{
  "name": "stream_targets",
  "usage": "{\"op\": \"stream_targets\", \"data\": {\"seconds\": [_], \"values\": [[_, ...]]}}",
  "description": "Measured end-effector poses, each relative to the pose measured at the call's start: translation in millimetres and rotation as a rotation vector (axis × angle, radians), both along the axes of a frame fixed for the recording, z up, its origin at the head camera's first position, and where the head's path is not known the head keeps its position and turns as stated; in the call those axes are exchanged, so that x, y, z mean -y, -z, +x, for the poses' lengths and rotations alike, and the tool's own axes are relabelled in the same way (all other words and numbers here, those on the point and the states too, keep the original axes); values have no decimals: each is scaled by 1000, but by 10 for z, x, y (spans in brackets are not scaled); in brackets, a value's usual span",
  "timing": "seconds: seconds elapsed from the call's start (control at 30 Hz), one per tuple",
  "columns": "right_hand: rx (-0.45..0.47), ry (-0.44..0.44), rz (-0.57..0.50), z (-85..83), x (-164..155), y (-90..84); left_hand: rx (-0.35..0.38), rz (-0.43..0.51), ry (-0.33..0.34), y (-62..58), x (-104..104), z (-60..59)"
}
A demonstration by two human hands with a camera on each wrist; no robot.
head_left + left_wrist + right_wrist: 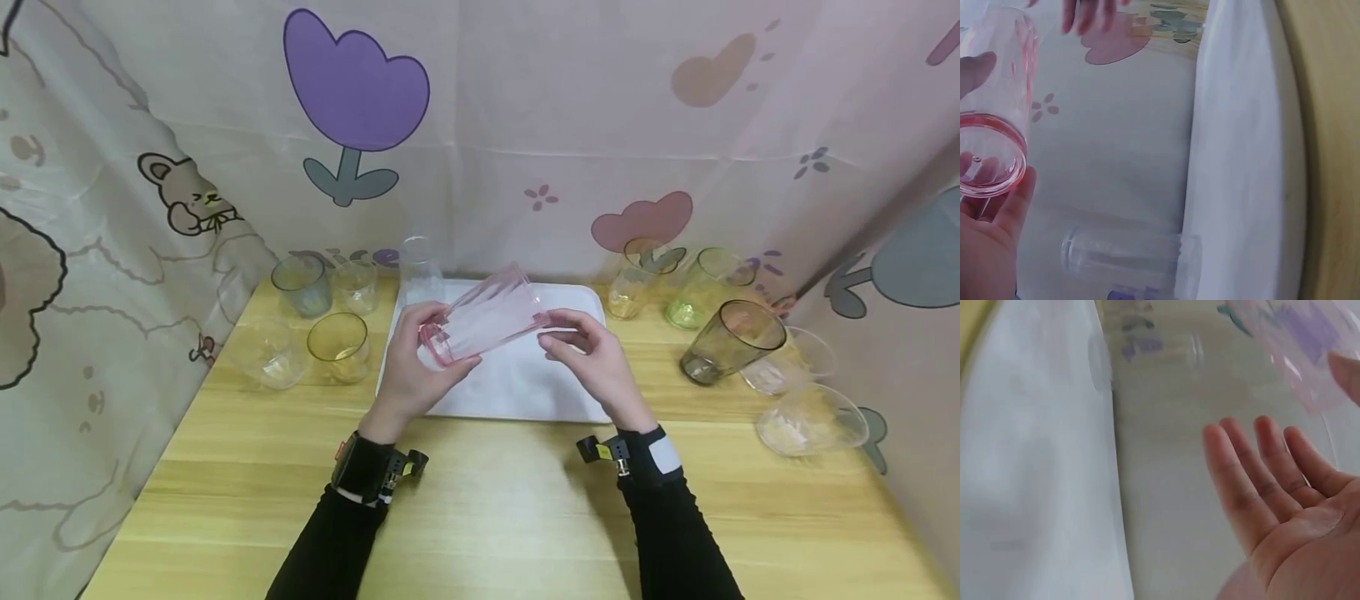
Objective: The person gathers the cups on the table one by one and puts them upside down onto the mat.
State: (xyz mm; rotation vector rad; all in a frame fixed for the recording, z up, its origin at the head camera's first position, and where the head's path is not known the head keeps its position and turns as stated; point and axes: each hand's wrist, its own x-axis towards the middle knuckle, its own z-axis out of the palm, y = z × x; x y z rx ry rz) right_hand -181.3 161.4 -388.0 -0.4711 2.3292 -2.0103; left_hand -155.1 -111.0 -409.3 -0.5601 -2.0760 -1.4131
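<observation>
A: Foreground, head view: which hand carries the pink cup (486,323)?

B: The left hand (417,371). Its grip is curled round the thick base end, with the cup lying tilted on its side in mid-frame, above the white tray (517,392). The left wrist view shows the round pink base against the palm.

A: And the right hand (592,358)?

B: Its grip is released: the fingers are nearly straight, their tips at the cup's rim end. The right wrist view shows an open palm with the cup just above the fingertips.

A: Which step does this suggest?

B: Judged from the pose, the cup is being turned or passed between hands over the tray. A next move would call for a firm hold at one end before the other lets go, since the wall looks smooth and slippery.

A: How does the cup look?

B: Transparent, pale pink, faceted, tapered toward a heavy base, apparently empty.

A: Farther back?

B: A clear glass (418,265) stands at the tray's far edge; the counter (480,517) carries other tinted glasses at upper left and right.
</observation>
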Motion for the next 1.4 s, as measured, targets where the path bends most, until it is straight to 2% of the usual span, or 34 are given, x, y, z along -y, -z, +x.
{"op": "stream_targets", "data": {"seconds": [0.1, 0.3, 0.47, 0.67, 0.83, 1.1, 1.27, 1.4], "values": [[-24, 97, 109, -37, -154, 1, -11, -2, -22, -39, 38, 14], [-97, 265, 419, -121, -464, 60, -1, -36, -85, -159, 104, 51], [-85, 292, 616, -157, -645, 123, -41, -53, -137, -216, 143, 46], [45, 252, 808, -199, -739, 203, -121, -31, -186, -241, 175, -1], [128, 212, 879, -225, -756, 292, -141, 8, -249, -275, 181, -25], [99, 222, 915, -242, -792, 401, -58, 57, -344, -308, 120, -87], [100, 223, 927, -246, -782, 403, -91, 59, -397, -285, 98, -166], [109, 227, 934, -252, -772, 404, -103, 51, -409, -254, 107, -223]]}}
